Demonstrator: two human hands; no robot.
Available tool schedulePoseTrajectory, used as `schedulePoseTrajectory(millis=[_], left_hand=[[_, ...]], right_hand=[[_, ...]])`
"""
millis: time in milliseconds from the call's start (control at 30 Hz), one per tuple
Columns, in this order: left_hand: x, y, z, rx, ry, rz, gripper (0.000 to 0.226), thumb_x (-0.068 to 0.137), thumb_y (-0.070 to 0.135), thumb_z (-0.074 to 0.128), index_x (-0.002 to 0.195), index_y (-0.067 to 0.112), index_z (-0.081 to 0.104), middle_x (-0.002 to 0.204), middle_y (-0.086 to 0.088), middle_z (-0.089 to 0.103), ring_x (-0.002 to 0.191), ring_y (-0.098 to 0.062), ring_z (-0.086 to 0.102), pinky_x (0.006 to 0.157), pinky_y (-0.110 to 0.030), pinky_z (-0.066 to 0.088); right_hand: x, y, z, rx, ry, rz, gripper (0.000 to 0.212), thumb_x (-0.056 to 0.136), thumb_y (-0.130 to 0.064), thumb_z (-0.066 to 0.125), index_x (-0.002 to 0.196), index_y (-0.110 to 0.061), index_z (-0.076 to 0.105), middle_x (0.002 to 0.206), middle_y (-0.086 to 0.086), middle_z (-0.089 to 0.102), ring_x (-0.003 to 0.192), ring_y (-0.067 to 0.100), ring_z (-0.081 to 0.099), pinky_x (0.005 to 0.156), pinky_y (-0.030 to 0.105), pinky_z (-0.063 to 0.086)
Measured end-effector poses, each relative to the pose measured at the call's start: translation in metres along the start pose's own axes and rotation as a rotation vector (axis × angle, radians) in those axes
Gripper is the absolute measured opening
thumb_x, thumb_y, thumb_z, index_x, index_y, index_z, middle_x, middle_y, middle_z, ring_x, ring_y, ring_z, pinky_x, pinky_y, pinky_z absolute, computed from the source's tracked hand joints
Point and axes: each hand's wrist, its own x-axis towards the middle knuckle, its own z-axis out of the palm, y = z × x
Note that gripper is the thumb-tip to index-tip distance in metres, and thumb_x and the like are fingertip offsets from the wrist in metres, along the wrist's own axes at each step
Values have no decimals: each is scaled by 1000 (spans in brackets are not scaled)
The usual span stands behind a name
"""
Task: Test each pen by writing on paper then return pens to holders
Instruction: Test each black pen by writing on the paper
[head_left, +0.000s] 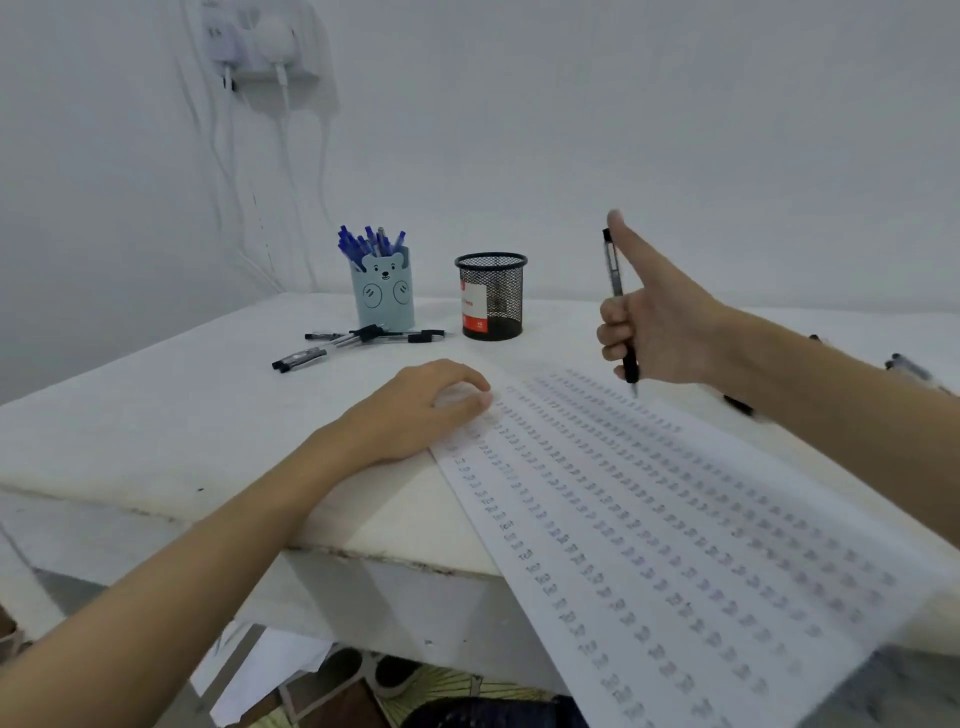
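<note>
My right hand (657, 322) grips a black click pen (615, 283) upright in its curled fingers, thumb raised beside the pen's top, tip just above the far edge of the paper (675, 519). That long white sheet is covered in rows of written test marks. My left hand (423, 408) rests with bent fingers on the sheet's upper left corner. A light blue bear holder (384, 293) carries several blue pens. To its right stands a black mesh holder (492, 296), which looks empty. Several black pens (358, 340) lie loose in front of the bear holder.
More black pens (909, 366) lie on the white table (156, 415) at the far right, partly hidden by my right arm. A wall socket with chargers (254, 47) and hanging cables is at the upper left. The paper overhangs the table's front edge.
</note>
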Motion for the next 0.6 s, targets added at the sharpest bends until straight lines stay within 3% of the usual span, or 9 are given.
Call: schedulePoseTrajectory(millis=[133, 267, 367, 433, 467, 533, 600], left_hand=[[8, 32, 26, -23, -106, 56, 40, 90, 54, 45, 123, 32, 54, 133, 16, 48, 120, -3, 43, 99, -24, 33], [16, 49, 45, 10, -172, 104, 50, 85, 63, 42, 127, 37, 48, 140, 13, 43, 126, -8, 40, 106, -32, 32], [21, 53, 48, 52, -181, 108, 49, 86, 60, 42, 130, 37, 45, 142, 13, 41, 125, -7, 39, 104, -29, 29], [24, 53, 47, 63, -191, 101, 44, 89, 55, 44, 129, 38, 45, 142, 13, 40, 123, -4, 37, 102, -26, 27], [27, 53, 47, 66, -198, 97, 41, 90, 53, 45, 129, 39, 44, 143, 13, 39, 123, -4, 36, 103, -26, 27], [31, 53, 47, 74, -206, 80, 39, 91, 52, 46, 128, 40, 44, 144, 12, 38, 128, -9, 36, 106, -29, 27], [36, 55, 48, 78, -203, 83, 39, 92, 51, 45, 128, 38, 45, 143, 11, 39, 128, -10, 37, 105, -30, 28]], right_hand=[[-21, 9, -18, 311, -10, -30, 70, 62, -84, 46, 64, -22, 15, 64, -3, 11, 60, 17, 13, 58, 27, 21], [-41, 16, -39, 480, -26, -79, 57, 67, -72, 42, 56, -21, 19, 67, -3, 8, 64, 18, 11, 60, 28, 20], [-49, 23, -49, 485, -31, -105, 64, 61, -75, 52, 50, -13, 39, 57, -1, 17, 56, 18, 19, 62, 30, 28], [-50, 29, -51, 467, 17, -142, 66, 63, -70, 60, 64, -4, 58, 49, 0, 26, 49, 17, 26, 62, 29, 34], [-49, 32, -52, 445, 47, -169, 59, 74, -60, 60, 74, -1, 63, 45, 1, 33, 47, 16, 30, 60, 27, 36], [-44, 40, -52, 366, 34, -182, 47, 95, -38, 44, 89, 3, 67, 50, 7, 54, 53, 18, 42, 61, 27, 39], [-42, 45, -54, 253, -33, -141, 58, 97, -39, 27, 102, 3, 66, 69, 14, 65, 61, 21, 52, 64, 31, 42]])
